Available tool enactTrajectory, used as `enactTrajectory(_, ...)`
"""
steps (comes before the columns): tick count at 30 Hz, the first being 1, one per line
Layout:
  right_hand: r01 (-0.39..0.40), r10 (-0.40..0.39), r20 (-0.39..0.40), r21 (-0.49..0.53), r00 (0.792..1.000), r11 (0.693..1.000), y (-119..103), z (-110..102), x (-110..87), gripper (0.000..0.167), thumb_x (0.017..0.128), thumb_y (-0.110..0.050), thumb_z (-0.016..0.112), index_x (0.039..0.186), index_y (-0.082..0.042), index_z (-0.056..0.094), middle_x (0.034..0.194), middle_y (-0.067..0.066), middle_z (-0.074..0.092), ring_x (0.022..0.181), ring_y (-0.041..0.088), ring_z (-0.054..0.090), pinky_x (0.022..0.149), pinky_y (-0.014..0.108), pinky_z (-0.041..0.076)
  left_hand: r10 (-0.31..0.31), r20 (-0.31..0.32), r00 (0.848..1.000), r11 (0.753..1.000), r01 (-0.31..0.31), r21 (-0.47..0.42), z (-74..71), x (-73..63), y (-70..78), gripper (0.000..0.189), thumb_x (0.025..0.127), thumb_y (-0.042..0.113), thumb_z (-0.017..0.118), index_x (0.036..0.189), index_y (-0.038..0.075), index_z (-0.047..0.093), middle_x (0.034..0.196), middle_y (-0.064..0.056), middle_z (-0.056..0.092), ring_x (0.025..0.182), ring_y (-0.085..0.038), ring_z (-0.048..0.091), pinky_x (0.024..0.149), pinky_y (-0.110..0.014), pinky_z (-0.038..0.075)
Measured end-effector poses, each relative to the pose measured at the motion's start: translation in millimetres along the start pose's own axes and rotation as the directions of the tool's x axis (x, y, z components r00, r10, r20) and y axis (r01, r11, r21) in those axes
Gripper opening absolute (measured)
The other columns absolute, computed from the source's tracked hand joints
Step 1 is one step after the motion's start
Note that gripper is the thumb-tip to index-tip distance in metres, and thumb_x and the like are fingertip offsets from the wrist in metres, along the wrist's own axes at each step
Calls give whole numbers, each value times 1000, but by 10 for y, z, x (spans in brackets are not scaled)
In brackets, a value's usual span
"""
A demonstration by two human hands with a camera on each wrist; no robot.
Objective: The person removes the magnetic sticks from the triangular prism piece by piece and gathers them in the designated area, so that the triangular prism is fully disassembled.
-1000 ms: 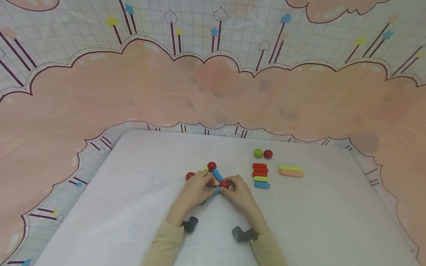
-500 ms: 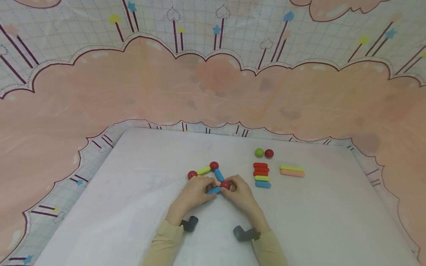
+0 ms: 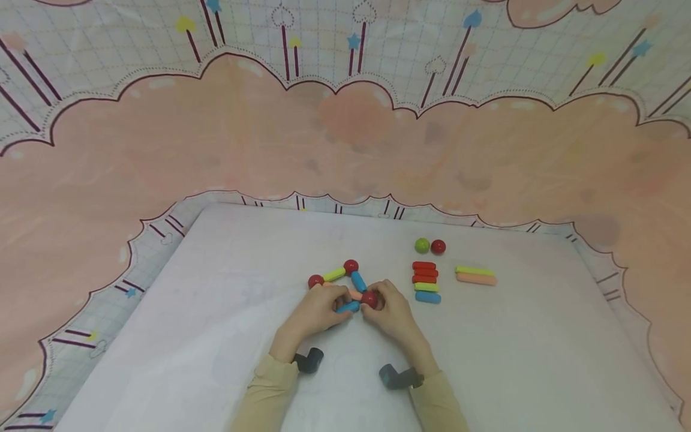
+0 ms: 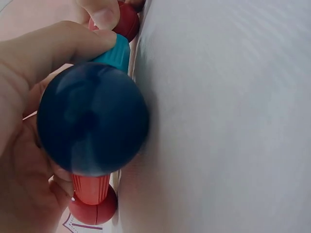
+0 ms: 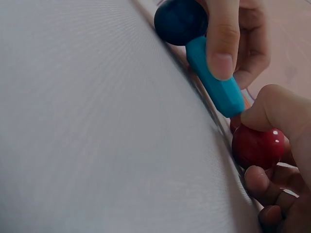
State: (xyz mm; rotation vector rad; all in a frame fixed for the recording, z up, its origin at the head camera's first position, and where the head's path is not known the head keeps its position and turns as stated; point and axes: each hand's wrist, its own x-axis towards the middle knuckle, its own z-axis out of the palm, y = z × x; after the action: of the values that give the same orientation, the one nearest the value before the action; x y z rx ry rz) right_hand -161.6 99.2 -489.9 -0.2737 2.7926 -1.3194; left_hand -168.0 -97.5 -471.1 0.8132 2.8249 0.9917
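Observation:
My left hand (image 3: 315, 306) pinches a short blue rod (image 5: 214, 77) between thumb and fingers. My right hand (image 3: 395, 313) grips a red ball (image 3: 369, 299) at that rod's right end. A dark blue ball (image 4: 92, 119) sits at the rod's other end, hidden by the left hand in the head view. From the gripped ball, another blue rod (image 3: 358, 281) runs to a far red ball (image 3: 351, 266), and a yellow-green rod (image 3: 334, 274) leads on to a left red ball (image 3: 315, 281). An orange rod (image 3: 355, 294) crosses between, partly covered by the left hand.
On the white table (image 3: 540, 336), a green ball (image 3: 422, 245) and a red ball (image 3: 438, 246) lie at the back right. Below them is a column of short red rods (image 3: 425, 272), a yellow-green rod (image 3: 426, 287) and a blue rod (image 3: 427, 297). Two longer rods (image 3: 475, 276) lie further right.
The left hand has drawn back slightly towards the person, uncovering the yellow-green rod and more of the blue rod. The right hand keeps its grip on the red ball.

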Motion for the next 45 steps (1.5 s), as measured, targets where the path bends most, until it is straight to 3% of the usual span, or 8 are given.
enactTrajectory(5, 20, -20, -3, -6, 1000, 1000, 0, -14, 9, 28, 80, -17, 72, 106, -14, 64, 91, 1, 52, 80, 13, 48, 63, 18, 43, -11, 9, 1000, 1000, 11, -20, -1, 25, 14, 13, 80, 17, 76, 90, 15, 67, 76, 6, 64, 65, -3, 49, 61, -16, 43)
enactTrajectory(12, 34, -35, -17, -67, 999, 997, -3, -25, 19, 24, 79, -15, 70, 102, -16, 65, 90, 2, 49, 80, 14, 49, 66, 21, 43, 21, 10, 1000, 1000, -21, -23, 8, 58, 27, 15, 81, 18, 76, 93, 14, 69, 75, 7, 64, 64, -2, 49, 59, -16, 44)
enactTrajectory(19, 35, -36, -18, -61, 999, 998, -16, -37, 14, 15, 82, -13, 68, 96, -18, 66, 90, 2, 48, 83, 17, 50, 71, 26, 45, -5, 15, 1000, 999, 6, -52, 14, 70, 56, 13, 82, 19, 76, 90, 13, 68, 71, 7, 60, 65, -4, 51, 62, -17, 45)
enactTrajectory(25, -41, 41, -6, 18, 999, 999, 16, -61, 0, 23, 84, -18, 68, 107, -18, 62, 98, 2, 54, 88, 16, 51, 74, 26, 47, -8, 23, 1000, 1000, 8, -14, 8, 71, 92, 13, 82, 18, 75, 90, 13, 66, 73, 5, 62, 66, -4, 51, 63, -17, 45)
enactTrajectory(30, -115, 113, 26, 97, 993, 989, 50, -167, -32, 33, 84, -22, 71, 114, -20, 58, 97, 1, 56, 85, 17, 51, 67, 24, 46, -6, 27, 1000, 998, 4, 60, -18, 49, 149, 14, 83, 20, 74, 92, 13, 68, 71, 5, 62, 64, -4, 50, 65, -18, 44)
enactTrajectory(37, -220, 214, 62, 131, 975, 967, 67, -458, -40, 36, 85, -26, 71, 118, -28, 56, 97, 2, 55, 92, 20, 50, 66, 24, 47, -62, 23, 998, 979, 56, 195, -39, -34, 176, 29, 82, 24, 75, 111, 20, 71, 80, 11, 67, 74, -5, 51, 72, -28, 26)
enactTrajectory(41, -185, 178, 66, 112, 982, 976, 88, -686, -13, 36, 88, -25, 67, 122, -26, 55, 103, 4, 54, 96, 21, 49, 70, 24, 47, -59, 7, 998, 977, 57, 206, -60, -88, 166, 33, 81, 21, 75, 113, 23, 71, 84, 13, 68, 79, -6, 53, 74, -28, 26)
enactTrajectory(45, -60, 58, 27, 72, 998, 996, 158, -898, 36, 37, 88, -18, 68, 123, -18, 57, 110, 6, 57, 95, 21, 50, 76, 22, 45, -9, 0, 1000, 986, 9, 167, -92, -142, 144, 37, 82, 17, 73, 117, 26, 69, 96, 13, 71, 88, -7, 57, 81, -30, 34)
